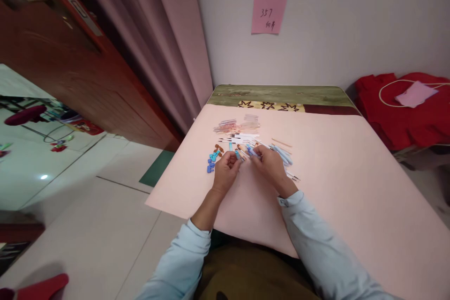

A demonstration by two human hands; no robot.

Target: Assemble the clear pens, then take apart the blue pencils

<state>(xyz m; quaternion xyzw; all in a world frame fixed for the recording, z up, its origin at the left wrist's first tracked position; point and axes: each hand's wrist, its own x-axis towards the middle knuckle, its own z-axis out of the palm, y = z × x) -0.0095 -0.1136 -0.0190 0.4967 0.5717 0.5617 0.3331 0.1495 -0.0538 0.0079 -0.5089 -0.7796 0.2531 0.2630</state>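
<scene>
My left hand (227,172) is closed, with a small light-blue cylindrical part (237,154) pinched at its fingertips. Close beside it, my right hand (270,163) is closed around a small blue-violet part (251,151), whose exact kind is too small to tell. Left of my left hand lie small plastic pieces in brown (218,149), turquoise (214,156) and dark blue (210,166). Just beyond my fingers are several thin white pen refills (242,138) with dark tips. Light-blue barrels (281,154) lie partly behind my right hand.
Clear and pinkish tubes (234,126) lie farther back on the pale pink table cover (337,173). A wooden door (116,84) and a curtain (176,33) stand at the left. Red cloth (379,117) is piled at the right, and a pink note (270,11) hangs on the wall.
</scene>
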